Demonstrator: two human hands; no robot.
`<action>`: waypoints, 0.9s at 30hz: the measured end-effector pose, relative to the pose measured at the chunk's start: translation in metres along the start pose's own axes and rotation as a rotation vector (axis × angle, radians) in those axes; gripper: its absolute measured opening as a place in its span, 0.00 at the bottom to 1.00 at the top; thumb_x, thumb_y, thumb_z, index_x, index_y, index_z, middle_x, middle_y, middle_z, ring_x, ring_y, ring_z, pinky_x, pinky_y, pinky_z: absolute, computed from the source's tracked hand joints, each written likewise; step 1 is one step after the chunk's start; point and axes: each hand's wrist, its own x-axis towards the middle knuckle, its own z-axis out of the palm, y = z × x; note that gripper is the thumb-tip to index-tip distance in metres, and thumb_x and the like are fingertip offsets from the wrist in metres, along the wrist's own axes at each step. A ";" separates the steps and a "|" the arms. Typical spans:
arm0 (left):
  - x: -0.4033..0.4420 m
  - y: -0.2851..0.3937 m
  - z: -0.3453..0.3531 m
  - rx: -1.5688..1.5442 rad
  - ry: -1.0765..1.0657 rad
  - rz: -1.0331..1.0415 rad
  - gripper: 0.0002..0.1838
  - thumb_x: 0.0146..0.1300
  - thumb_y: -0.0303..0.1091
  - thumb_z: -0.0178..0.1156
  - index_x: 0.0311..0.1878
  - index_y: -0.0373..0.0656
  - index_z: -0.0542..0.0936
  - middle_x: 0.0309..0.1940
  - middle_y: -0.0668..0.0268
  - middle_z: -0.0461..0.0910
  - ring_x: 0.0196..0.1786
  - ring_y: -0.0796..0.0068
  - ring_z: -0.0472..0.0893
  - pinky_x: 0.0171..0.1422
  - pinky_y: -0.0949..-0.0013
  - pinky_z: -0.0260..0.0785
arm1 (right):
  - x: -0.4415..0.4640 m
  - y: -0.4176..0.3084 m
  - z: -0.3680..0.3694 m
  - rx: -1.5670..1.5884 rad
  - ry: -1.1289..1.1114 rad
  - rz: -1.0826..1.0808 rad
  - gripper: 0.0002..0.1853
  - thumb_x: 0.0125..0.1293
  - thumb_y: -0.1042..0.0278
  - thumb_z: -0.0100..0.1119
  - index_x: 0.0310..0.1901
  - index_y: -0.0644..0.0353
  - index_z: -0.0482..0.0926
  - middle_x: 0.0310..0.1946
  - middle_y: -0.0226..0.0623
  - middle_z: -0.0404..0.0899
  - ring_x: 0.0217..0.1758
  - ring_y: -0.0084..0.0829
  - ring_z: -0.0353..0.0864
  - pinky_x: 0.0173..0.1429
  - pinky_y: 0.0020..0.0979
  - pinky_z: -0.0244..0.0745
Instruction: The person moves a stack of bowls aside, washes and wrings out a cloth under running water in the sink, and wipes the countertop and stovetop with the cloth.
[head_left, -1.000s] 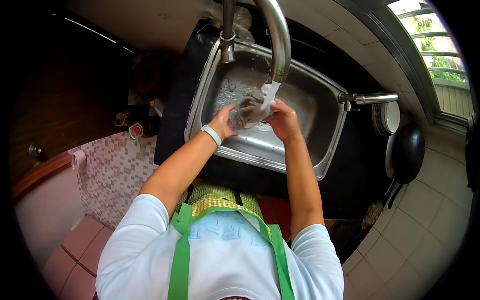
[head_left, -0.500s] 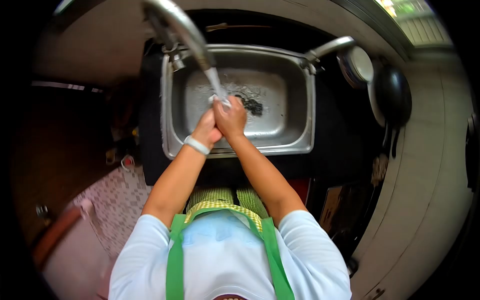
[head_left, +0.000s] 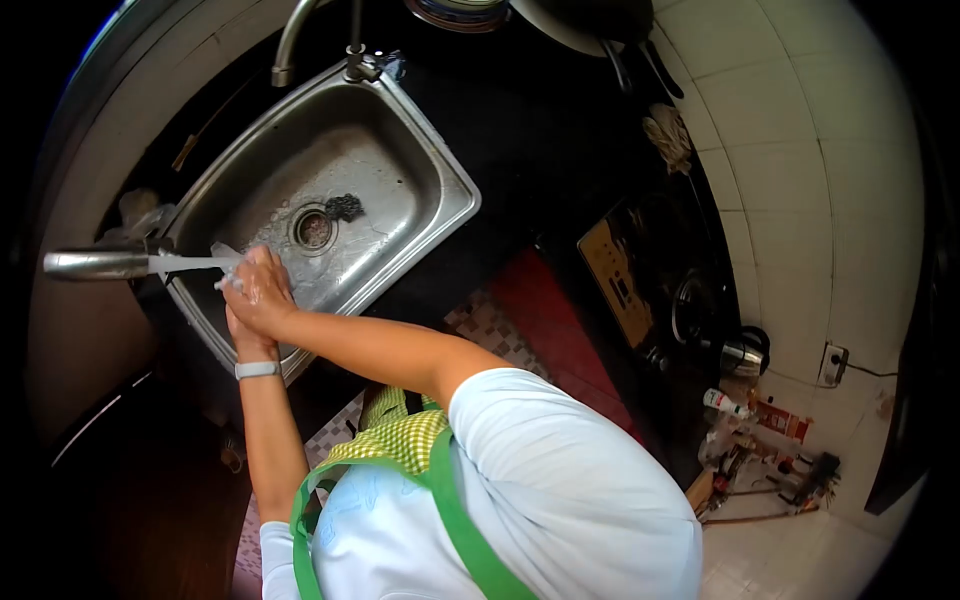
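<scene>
My right hand (head_left: 264,293) is wrapped over my left hand (head_left: 242,326), with both held together at the near left part of the steel sink (head_left: 378,278). Water (head_left: 195,264) runs from the tap (head_left: 97,265) onto the fingers, which look wet and whitish at the tips. Most of my left fingers are hidden behind the right hand. A pale band (head_left: 257,369) circles my left wrist. Beyond the hands, inside the basin, lie the round drain (head_left: 313,230) and a dark mesh scrubber (head_left: 345,208).
A second tap (head_left: 285,62) arches over the far end of the sink. Black counter (head_left: 530,130) surrounds the basin, with stacked dishes (head_left: 458,14) and a dark pan (head_left: 590,18) at the back. A stove (head_left: 620,280) stands to the right, near bottles and tools (head_left: 790,480).
My head view has turned, so the sink appears tilted and farther left. Both hands remain together under the running water, and the drain now shows beside the scrubber.
</scene>
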 end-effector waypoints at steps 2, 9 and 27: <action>0.009 -0.007 0.017 0.354 0.632 0.104 0.18 0.69 0.37 0.41 0.56 0.37 0.69 0.56 0.58 0.71 0.59 0.62 0.69 0.68 0.60 0.56 | 0.031 0.016 -0.007 -0.094 -0.212 0.055 0.10 0.50 0.62 0.56 0.23 0.61 0.77 0.35 0.50 0.75 0.40 0.51 0.76 0.45 0.40 0.73; 0.004 -0.009 0.021 0.721 0.884 0.268 0.14 0.65 0.34 0.52 0.54 0.45 0.70 0.51 0.63 0.74 0.52 0.68 0.73 0.59 0.57 0.61 | 0.091 0.078 -0.024 -0.046 0.131 0.375 0.18 0.50 0.58 0.52 0.24 0.69 0.78 0.27 0.59 0.76 0.35 0.58 0.77 0.42 0.44 0.74; -0.030 0.016 0.034 1.003 0.932 0.257 0.26 0.62 0.34 0.53 0.63 0.40 0.63 0.50 0.60 0.74 0.46 0.73 0.76 0.48 0.72 0.67 | 0.063 0.046 -0.060 0.134 -0.719 0.188 0.25 0.42 0.83 0.60 0.47 0.65 0.74 0.36 0.36 0.79 0.37 0.27 0.78 0.45 0.27 0.73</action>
